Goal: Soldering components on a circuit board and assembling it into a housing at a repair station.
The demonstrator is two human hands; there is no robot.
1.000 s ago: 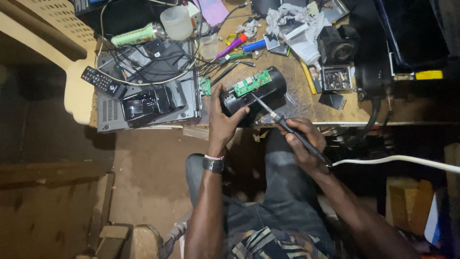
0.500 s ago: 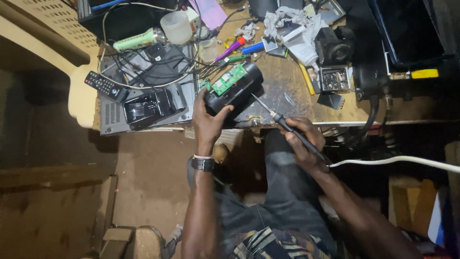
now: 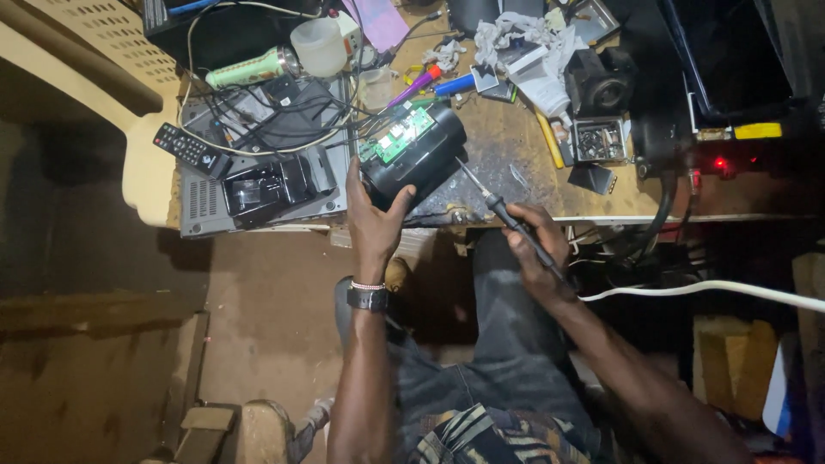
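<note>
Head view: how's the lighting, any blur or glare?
Head view: light falls on the bench only; floor and right side sink into shadow. Speaker, left hand and right hand with its screwdriver look sharp. Mild glare on the white cup; a red LED glows.

A dark monitor screen point(image 3: 730, 51) stands at the workbench's far right.

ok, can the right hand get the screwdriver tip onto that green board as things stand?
Probably yes. The right hand holds the screwdriver, tip beside the black speaker. The green board lies exposed on top; the left hand grips lower down.
</note>
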